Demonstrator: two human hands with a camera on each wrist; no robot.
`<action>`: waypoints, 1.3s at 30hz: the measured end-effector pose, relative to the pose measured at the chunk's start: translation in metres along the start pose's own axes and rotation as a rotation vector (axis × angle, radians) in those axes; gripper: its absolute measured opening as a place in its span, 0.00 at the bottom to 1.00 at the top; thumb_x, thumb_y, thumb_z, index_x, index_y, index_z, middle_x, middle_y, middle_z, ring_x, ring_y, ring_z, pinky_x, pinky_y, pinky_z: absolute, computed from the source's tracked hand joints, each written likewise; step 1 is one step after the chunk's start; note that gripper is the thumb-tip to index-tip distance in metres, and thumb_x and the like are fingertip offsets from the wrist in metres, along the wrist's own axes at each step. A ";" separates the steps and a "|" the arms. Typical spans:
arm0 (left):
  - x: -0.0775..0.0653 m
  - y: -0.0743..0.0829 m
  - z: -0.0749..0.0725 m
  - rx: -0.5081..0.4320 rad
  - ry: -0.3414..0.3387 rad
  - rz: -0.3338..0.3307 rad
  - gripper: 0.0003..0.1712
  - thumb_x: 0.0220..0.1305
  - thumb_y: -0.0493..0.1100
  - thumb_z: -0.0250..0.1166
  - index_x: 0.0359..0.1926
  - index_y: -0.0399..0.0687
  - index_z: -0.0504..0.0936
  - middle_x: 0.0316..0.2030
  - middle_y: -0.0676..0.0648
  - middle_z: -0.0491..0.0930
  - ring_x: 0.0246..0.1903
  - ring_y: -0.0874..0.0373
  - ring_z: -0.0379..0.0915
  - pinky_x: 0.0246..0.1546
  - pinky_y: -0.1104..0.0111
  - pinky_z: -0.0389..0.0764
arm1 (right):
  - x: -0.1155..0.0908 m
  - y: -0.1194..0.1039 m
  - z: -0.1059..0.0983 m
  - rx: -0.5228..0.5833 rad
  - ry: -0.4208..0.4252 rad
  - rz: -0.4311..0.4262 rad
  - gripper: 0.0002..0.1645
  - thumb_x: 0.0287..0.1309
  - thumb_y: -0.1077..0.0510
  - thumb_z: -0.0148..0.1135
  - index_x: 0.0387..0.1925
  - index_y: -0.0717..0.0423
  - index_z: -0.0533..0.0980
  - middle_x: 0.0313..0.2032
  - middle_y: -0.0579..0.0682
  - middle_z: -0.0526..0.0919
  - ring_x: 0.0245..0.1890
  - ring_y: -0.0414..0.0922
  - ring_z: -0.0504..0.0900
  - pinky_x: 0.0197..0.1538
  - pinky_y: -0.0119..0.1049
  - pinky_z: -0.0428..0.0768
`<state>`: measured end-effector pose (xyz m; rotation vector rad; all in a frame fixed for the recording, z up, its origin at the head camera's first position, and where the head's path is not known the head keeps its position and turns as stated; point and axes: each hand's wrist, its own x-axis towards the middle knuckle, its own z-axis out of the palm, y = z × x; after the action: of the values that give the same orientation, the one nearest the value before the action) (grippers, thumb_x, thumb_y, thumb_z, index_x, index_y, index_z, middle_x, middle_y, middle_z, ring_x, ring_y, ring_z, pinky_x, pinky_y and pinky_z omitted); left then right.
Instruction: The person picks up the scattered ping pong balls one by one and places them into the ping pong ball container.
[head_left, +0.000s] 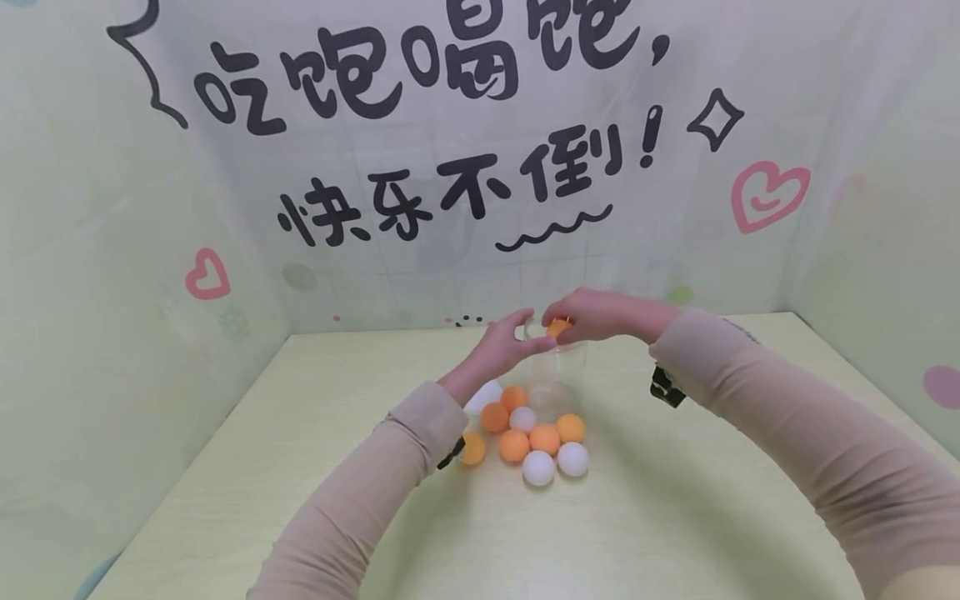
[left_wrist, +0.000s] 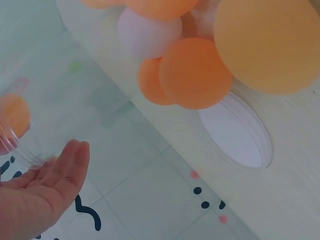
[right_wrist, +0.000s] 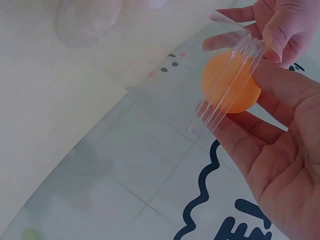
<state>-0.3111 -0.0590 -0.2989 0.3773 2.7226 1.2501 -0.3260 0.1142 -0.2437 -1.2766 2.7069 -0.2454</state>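
A clear jar (head_left: 561, 371) stands upright on the table, mouth upward. My left hand (head_left: 498, 350) grips it near the rim, thumb on the near side and fingers behind. At the mouth, my right hand (head_left: 600, 315) holds an orange ball (right_wrist: 227, 82) between thumb and fingers; in the right wrist view the ball sits partly inside the threaded rim. Before the jar lie several loose balls, among them an orange ball (head_left: 514, 446), a yellow-orange ball (head_left: 571, 428) and a white ball (head_left: 538, 468). Part of the rim is hidden by my hands.
A white round lid (left_wrist: 232, 132) lies flat on the table left of the jar, partly covered by the left arm and balls in the head view. The pale wooden table (head_left: 675, 500) ends at a printed cloth backdrop (head_left: 420, 283) behind and at both sides.
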 end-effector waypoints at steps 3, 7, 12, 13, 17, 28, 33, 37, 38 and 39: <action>0.000 0.000 -0.001 0.007 0.000 0.004 0.43 0.56 0.57 0.63 0.68 0.48 0.57 0.67 0.47 0.59 0.68 0.49 0.47 0.64 0.51 0.55 | 0.002 -0.001 0.000 -0.006 -0.029 0.001 0.18 0.57 0.63 0.57 0.49 0.64 0.75 0.44 0.56 0.81 0.38 0.48 0.76 0.46 0.42 0.76; -0.001 -0.001 -0.001 0.010 -0.001 0.016 0.43 0.57 0.57 0.63 0.68 0.46 0.57 0.67 0.46 0.59 0.68 0.48 0.46 0.65 0.50 0.52 | 0.003 -0.001 0.001 -0.011 -0.049 0.000 0.18 0.57 0.63 0.56 0.50 0.64 0.74 0.45 0.56 0.80 0.39 0.49 0.77 0.48 0.43 0.75; -0.001 0.000 -0.002 0.009 -0.004 0.029 0.43 0.57 0.57 0.62 0.68 0.45 0.57 0.67 0.45 0.59 0.68 0.46 0.43 0.65 0.50 0.52 | 0.001 -0.001 0.001 0.003 -0.043 0.010 0.17 0.57 0.63 0.54 0.49 0.62 0.75 0.43 0.56 0.81 0.41 0.50 0.78 0.48 0.43 0.76; -0.001 -0.001 -0.002 0.009 -0.004 0.029 0.43 0.57 0.57 0.62 0.68 0.45 0.57 0.67 0.45 0.59 0.68 0.46 0.43 0.65 0.50 0.52 | 0.000 -0.001 0.001 0.007 -0.039 0.012 0.17 0.57 0.64 0.54 0.48 0.62 0.76 0.44 0.56 0.81 0.42 0.50 0.78 0.48 0.43 0.76; 0.000 -0.001 -0.002 0.012 -0.006 0.029 0.43 0.57 0.57 0.62 0.68 0.45 0.57 0.66 0.45 0.60 0.68 0.47 0.45 0.65 0.51 0.52 | -0.002 -0.003 0.002 0.005 -0.021 0.012 0.17 0.56 0.64 0.54 0.49 0.62 0.75 0.44 0.57 0.81 0.44 0.52 0.79 0.49 0.45 0.76; -0.002 -0.003 0.000 -0.016 -0.008 0.028 0.43 0.56 0.56 0.63 0.68 0.45 0.57 0.66 0.46 0.59 0.67 0.50 0.48 0.64 0.54 0.56 | -0.018 -0.012 0.008 -0.044 0.167 0.112 0.17 0.55 0.67 0.57 0.48 0.68 0.74 0.47 0.61 0.79 0.50 0.56 0.75 0.55 0.48 0.72; -0.002 -0.005 0.000 -0.032 -0.004 0.025 0.43 0.56 0.56 0.63 0.68 0.46 0.57 0.66 0.46 0.59 0.68 0.51 0.48 0.65 0.54 0.55 | -0.035 -0.019 0.020 -0.015 0.399 0.206 0.17 0.55 0.64 0.59 0.47 0.66 0.75 0.46 0.60 0.79 0.47 0.55 0.76 0.52 0.49 0.73; -0.002 -0.005 0.001 -0.024 0.000 0.035 0.43 0.57 0.57 0.63 0.68 0.45 0.57 0.67 0.46 0.59 0.68 0.50 0.46 0.65 0.54 0.53 | -0.052 -0.024 0.036 0.001 0.554 0.151 0.14 0.52 0.64 0.61 0.43 0.64 0.76 0.40 0.58 0.79 0.39 0.52 0.77 0.44 0.45 0.77; -0.003 -0.005 0.001 -0.020 0.002 0.037 0.44 0.56 0.57 0.63 0.68 0.45 0.57 0.66 0.46 0.59 0.68 0.50 0.46 0.65 0.54 0.53 | -0.056 -0.026 0.041 0.001 0.576 0.126 0.13 0.52 0.64 0.62 0.41 0.64 0.76 0.38 0.57 0.79 0.37 0.51 0.77 0.42 0.44 0.78; -0.002 -0.005 0.001 -0.018 0.004 0.040 0.44 0.56 0.57 0.63 0.68 0.45 0.57 0.66 0.46 0.59 0.68 0.50 0.45 0.65 0.54 0.52 | -0.059 -0.028 0.046 -0.002 0.591 0.101 0.13 0.51 0.65 0.63 0.41 0.63 0.77 0.37 0.56 0.79 0.35 0.50 0.77 0.40 0.43 0.78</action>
<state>-0.3097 -0.0623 -0.3035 0.4305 2.7177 1.2857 -0.2589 0.1386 -0.2800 -1.2107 3.2371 -0.7090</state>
